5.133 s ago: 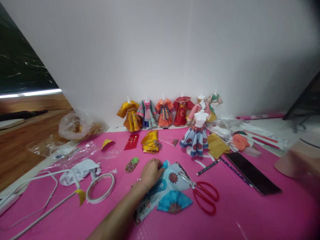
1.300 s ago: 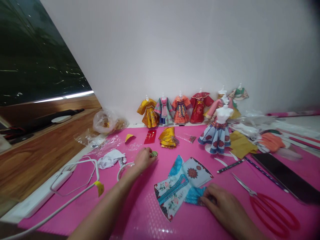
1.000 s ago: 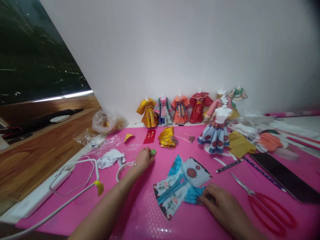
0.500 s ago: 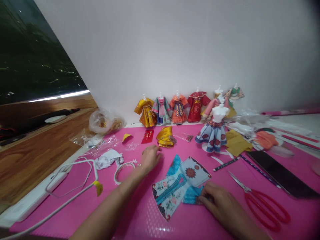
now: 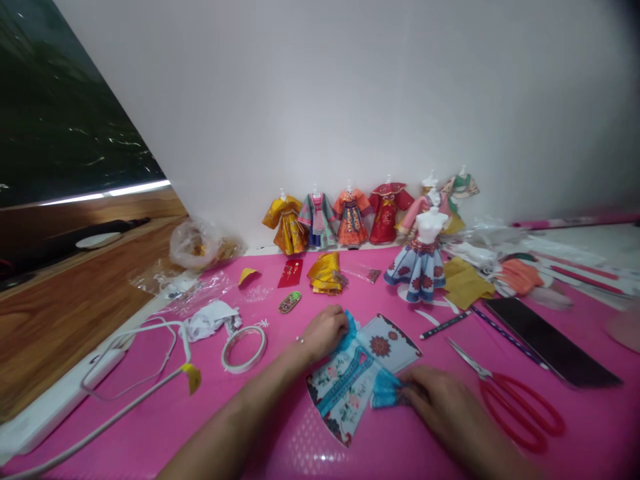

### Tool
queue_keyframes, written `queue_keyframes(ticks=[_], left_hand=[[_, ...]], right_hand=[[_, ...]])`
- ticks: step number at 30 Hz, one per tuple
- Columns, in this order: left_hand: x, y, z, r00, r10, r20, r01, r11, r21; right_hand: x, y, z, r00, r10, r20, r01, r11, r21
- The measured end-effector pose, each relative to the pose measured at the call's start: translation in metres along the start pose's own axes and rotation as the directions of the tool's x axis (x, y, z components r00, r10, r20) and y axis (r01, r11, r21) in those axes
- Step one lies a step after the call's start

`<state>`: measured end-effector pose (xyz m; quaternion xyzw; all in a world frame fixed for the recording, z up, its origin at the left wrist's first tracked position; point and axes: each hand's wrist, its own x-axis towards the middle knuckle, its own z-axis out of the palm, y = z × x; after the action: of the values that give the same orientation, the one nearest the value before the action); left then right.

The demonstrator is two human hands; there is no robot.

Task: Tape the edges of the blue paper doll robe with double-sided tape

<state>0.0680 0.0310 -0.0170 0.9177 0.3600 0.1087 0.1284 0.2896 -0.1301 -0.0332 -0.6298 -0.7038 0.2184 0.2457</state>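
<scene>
A small doll's dress (image 5: pixel 345 383), white with flowers and a blue band, lies spread on the pink mat (image 5: pixel 280 427). Its two blue sleeves stick out to either side. My left hand (image 5: pixel 325 331) is closed at the far-left sleeve, the fingertips on the blue cloth. At the near-right sleeve, my right hand (image 5: pixel 440 400) pinches the cuff between thumb and fingers. A white piece with red flower prints (image 5: pixel 393 343) stretches from the dress toward the upper right.
Dressed mini mannequins (image 5: pixel 353 220) line the wall, and one (image 5: pixel 420 267) stands nearer. Red-handled scissors (image 5: pixel 520 400), a phone (image 5: pixel 550 343) and pens (image 5: pixel 445 325) are on the right. A tape roll (image 5: pixel 244 348), an oval patterned item (image 5: pixel 290 302) and a white cable (image 5: pixel 125 407) occupy the left.
My left hand has come back toward me and right, from near the yellow cloth onto the dress's sleeve, uncovering the oval item. My right hand stays at the other sleeve. The view has shifted slightly.
</scene>
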Motion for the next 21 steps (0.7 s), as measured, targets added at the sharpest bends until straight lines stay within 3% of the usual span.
queue_keyframes(ticks=[8,14,21], left_hand=[[-0.019,0.012,-0.022,0.992,-0.046,-0.121,0.030,0.991,-0.132],[-0.033,0.028,-0.045,0.969,-0.104,-0.223,0.032,0.952,-0.305],[-0.048,0.057,-0.066,0.931,-0.128,-0.342,-0.033,0.904,-0.426]], right_hand=[[-0.001,0.009,-0.012,0.994,0.033,-0.108,-0.028,0.998,0.050],[-0.002,0.001,-0.036,0.976,0.116,-0.182,-0.066,0.964,0.256],[-0.009,-0.005,-0.047,0.951,0.209,-0.226,-0.094,0.897,0.431]])
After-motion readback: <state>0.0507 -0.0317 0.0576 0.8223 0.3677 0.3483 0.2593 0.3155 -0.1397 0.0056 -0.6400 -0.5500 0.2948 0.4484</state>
